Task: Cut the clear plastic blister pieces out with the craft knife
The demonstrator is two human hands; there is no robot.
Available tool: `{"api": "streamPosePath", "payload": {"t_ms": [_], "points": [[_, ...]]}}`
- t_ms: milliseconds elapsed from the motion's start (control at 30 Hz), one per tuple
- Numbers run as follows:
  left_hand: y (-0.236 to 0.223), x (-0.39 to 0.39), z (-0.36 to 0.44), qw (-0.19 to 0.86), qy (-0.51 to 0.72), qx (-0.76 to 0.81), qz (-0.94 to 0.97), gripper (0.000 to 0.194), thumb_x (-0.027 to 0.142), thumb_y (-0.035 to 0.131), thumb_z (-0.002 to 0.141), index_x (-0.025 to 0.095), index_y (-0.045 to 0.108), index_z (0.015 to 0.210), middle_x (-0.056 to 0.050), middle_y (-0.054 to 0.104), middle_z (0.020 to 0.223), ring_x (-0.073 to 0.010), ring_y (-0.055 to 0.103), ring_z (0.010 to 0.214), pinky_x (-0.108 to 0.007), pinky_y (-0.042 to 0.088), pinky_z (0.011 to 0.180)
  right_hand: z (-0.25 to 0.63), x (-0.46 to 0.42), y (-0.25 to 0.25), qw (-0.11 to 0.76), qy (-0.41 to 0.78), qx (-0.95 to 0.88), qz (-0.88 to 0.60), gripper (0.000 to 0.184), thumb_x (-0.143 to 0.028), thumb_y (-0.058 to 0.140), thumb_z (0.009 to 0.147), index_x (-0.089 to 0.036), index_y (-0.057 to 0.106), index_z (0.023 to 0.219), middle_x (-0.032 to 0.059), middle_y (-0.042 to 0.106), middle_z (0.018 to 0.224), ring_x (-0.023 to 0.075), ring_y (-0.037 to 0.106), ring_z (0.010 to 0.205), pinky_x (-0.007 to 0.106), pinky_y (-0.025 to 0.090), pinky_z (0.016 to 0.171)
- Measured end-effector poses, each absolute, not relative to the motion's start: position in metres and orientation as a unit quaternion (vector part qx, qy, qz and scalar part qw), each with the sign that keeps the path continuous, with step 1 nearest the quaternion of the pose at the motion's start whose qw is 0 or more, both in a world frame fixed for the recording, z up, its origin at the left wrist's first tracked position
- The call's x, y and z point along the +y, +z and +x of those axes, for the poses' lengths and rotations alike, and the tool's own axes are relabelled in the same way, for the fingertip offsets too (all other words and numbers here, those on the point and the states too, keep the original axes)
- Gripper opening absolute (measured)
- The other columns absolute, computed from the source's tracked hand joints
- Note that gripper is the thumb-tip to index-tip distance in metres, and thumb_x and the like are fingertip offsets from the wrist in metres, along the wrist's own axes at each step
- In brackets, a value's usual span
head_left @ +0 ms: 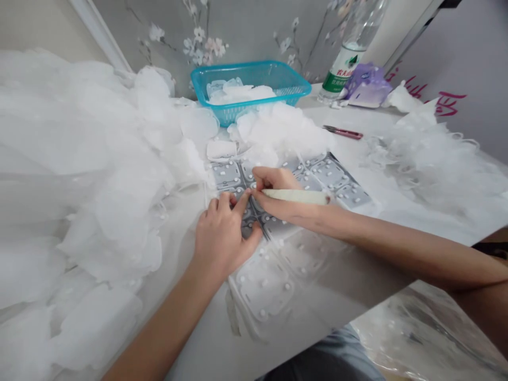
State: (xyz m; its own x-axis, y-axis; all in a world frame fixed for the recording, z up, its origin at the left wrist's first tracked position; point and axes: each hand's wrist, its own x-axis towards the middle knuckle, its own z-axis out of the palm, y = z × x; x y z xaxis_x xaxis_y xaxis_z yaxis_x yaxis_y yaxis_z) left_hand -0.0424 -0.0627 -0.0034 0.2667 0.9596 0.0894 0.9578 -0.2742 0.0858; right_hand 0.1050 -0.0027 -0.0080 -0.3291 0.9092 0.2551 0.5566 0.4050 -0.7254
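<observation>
Left hand [222,238] is held spread, fingertips pressed onto a studded grey plastic sheet [329,174], which lies on the middle of the tabletop [313,114]. A cream rod [297,197] is pinched by the right hand [278,180] over the sheet. Sheet judged thin, light and flexible, probably slippery; hold best taken flat at an outer edge. Soft white sheer fabric [99,174] is heaped along the tabletop's left side.

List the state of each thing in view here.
Grey studded sheet, lying flat under both hands
Left hand, fingers spread on the sheet
Right hand, pinching a cream roll
Blue plastic basket, holding white pieces
Water bottle, upright
Pink-handled tool, lying on the table
</observation>
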Motion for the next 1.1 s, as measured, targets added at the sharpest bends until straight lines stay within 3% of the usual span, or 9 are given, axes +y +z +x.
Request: {"api": "streamPosePath", "payload": {"t_ms": [333, 767, 933, 1100], "points": [[-0.005, -0.063, -0.044, -0.005, 0.066, 0.595, 0.801, 0.053, 0.039, 0.046, 0.083, 0.023, 0.051, 0.134, -0.009, 0.056, 0.107, -0.0277, 0.055, 0.093, -0.038, 0.048, 0.07, 0.11, -0.02, 0.008, 0.266, 0.311, -0.793, -0.452, 0.021, -0.005, 0.046, 0.063, -0.019, 0.032, 0.056, -0.0072, 0.031, 0.049, 0.0062, 0.028, 0.047, 0.023, 0.019, 0.046], [-0.005, -0.063, -0.043, -0.008, 0.062, 0.595, 0.801, 0.058, 0.039, 0.048, 0.081, 0.025, 0.046, 0.137, -0.009, 0.056, 0.106, -0.0277, 0.056, 0.093, -0.039, 0.048, 0.071, 0.108, -0.008, -0.004, 0.323, 0.284, -0.768, -0.475, 0.026, -0.009, 0.053, 0.069, -0.02, 0.032, 0.059, -0.008, 0.033, 0.048, 0.0074, 0.03, 0.046, 0.024, 0.023, 0.048], [-0.004, -0.061, -0.044, -0.003, 0.055, 0.587, 0.808, 0.052, 0.039, 0.046, 0.083, 0.022, 0.052, 0.132, -0.011, 0.055, 0.105, -0.0288, 0.055, 0.094, -0.04, 0.048, 0.072, 0.118, -0.017, 0.006, 0.268, 0.315, -0.813, -0.41, 0.023, -0.009, 0.047, 0.073, -0.02, 0.031, 0.061, -0.0076, 0.034, 0.051, 0.0063, 0.03, 0.046, 0.022, 0.022, 0.047], [-0.004, -0.061, -0.044, 0.004, 0.053, 0.587, 0.808, 0.047, 0.038, 0.044, 0.083, 0.02, 0.056, 0.124, -0.011, 0.055, 0.105, -0.0281, 0.055, 0.092, -0.039, 0.048, 0.071, 0.127, -0.003, 0.027, 0.153, 0.323, -0.892, -0.276, 0.016, -0.004, 0.041, 0.075, -0.018, 0.039, 0.067, -0.0066, 0.04, 0.056, 0.0062, 0.032, 0.05, 0.021, 0.025, 0.053]]}}
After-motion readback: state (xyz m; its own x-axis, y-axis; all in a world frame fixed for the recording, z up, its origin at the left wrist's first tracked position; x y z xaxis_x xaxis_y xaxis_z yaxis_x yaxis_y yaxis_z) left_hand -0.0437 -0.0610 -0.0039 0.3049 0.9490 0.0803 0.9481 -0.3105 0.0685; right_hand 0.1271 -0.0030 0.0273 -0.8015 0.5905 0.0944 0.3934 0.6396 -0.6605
